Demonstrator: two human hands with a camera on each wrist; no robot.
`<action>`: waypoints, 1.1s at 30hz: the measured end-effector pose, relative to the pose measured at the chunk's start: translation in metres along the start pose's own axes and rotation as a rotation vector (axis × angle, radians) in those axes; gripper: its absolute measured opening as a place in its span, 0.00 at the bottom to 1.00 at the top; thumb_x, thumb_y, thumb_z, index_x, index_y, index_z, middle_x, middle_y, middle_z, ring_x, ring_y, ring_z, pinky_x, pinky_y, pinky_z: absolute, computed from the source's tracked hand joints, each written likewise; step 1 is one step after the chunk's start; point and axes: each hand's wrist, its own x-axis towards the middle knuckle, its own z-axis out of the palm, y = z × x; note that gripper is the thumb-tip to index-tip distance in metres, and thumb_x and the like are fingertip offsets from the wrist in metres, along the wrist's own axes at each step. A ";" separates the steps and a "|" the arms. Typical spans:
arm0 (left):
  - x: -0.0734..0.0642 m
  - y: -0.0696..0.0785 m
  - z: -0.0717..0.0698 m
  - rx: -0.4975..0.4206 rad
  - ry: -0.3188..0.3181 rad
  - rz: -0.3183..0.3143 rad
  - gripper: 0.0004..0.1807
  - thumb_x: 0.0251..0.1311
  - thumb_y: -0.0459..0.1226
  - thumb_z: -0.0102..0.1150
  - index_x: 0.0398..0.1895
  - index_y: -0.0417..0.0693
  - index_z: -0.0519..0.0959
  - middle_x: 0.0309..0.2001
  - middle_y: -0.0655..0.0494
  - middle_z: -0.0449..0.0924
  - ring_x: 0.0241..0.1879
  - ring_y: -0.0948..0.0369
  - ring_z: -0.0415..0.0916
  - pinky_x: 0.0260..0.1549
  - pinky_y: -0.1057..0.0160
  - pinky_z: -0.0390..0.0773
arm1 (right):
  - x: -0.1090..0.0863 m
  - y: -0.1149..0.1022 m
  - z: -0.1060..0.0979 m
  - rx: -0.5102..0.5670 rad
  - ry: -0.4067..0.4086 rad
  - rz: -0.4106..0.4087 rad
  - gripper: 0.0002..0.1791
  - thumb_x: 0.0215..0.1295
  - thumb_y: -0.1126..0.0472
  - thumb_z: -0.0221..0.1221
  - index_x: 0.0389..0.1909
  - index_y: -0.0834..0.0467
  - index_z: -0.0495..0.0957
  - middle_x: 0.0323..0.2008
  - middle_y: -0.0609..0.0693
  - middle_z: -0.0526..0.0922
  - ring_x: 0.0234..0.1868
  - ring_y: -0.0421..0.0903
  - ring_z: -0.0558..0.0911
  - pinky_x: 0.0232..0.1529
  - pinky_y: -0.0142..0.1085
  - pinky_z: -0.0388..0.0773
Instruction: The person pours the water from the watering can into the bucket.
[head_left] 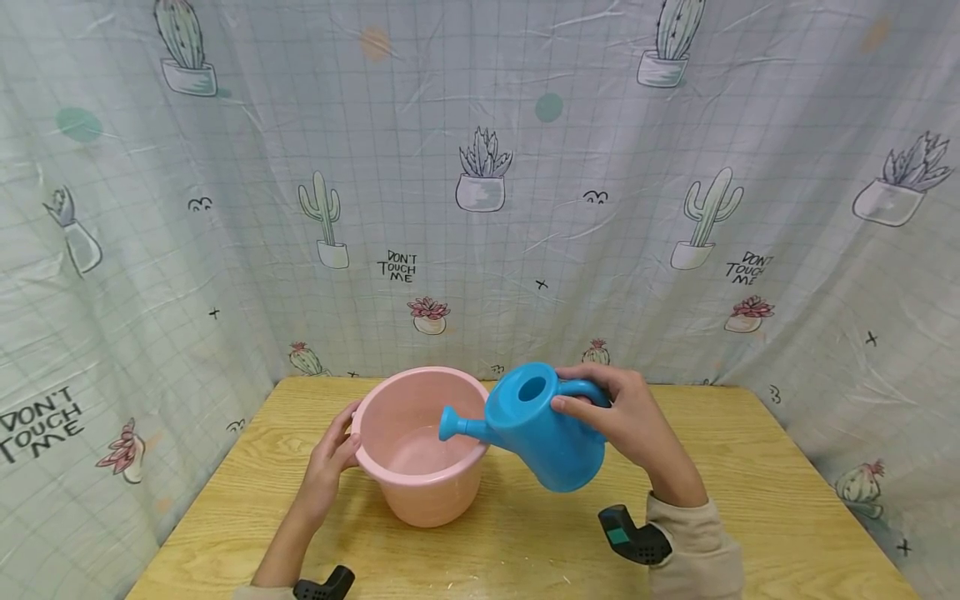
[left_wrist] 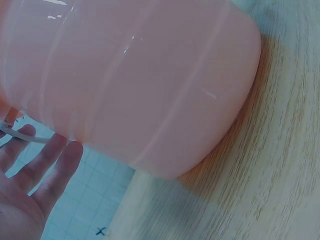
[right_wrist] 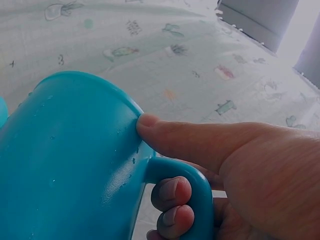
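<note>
A pink plastic bucket (head_left: 427, 504) stands upright on the table. My left hand (head_left: 330, 454) holds its left side at the rim; in the left wrist view the fingers (left_wrist: 67, 162) curve up beside the bucket wall (left_wrist: 145, 80), near a thin pale handle (left_wrist: 30, 137). My right hand (head_left: 618, 412) grips the handle of a blue watering can (head_left: 551, 442), tilted left with its spout over the bucket's mouth. In the right wrist view, the thumb (right_wrist: 185, 140) presses on the can's upper edge while fingers wrap its handle (right_wrist: 200, 200). Water drops dot the can's wall (right_wrist: 65, 155).
The wood-grain table (head_left: 750, 500) carries a few small wet-looking specks near its front. A cloth curtain (head_left: 540, 233) printed with cacti hangs behind and along both sides. Black devices (head_left: 633, 535) are strapped at both wrists.
</note>
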 end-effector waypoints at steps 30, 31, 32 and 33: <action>0.000 -0.002 0.001 0.002 0.024 -0.015 0.27 0.73 0.37 0.38 0.75 0.51 0.56 0.73 0.44 0.57 0.60 0.74 0.69 0.45 0.68 0.79 | 0.003 0.004 0.002 0.002 0.012 0.019 0.22 0.58 0.56 0.67 0.54 0.56 0.80 0.49 0.56 0.84 0.48 0.56 0.84 0.48 0.56 0.79; 0.001 -0.002 0.001 0.000 0.027 -0.020 0.27 0.73 0.37 0.39 0.75 0.51 0.56 0.73 0.45 0.57 0.60 0.74 0.69 0.45 0.68 0.79 | 0.004 0.005 0.002 0.002 0.013 0.018 0.22 0.58 0.56 0.67 0.54 0.56 0.80 0.49 0.56 0.84 0.48 0.56 0.84 0.48 0.56 0.79; 0.001 -0.002 0.001 0.001 0.029 -0.024 0.27 0.73 0.37 0.39 0.75 0.51 0.56 0.73 0.45 0.57 0.60 0.74 0.69 0.46 0.68 0.79 | 0.004 0.005 0.003 0.004 0.012 0.018 0.22 0.58 0.56 0.67 0.54 0.56 0.80 0.49 0.56 0.84 0.48 0.56 0.84 0.48 0.56 0.79; 0.001 -0.002 0.002 -0.002 0.032 -0.029 0.27 0.73 0.37 0.39 0.75 0.51 0.56 0.73 0.46 0.57 0.60 0.74 0.69 0.46 0.68 0.79 | 0.003 0.005 0.003 0.005 0.011 0.017 0.22 0.58 0.56 0.67 0.54 0.56 0.80 0.49 0.56 0.84 0.48 0.56 0.84 0.48 0.56 0.79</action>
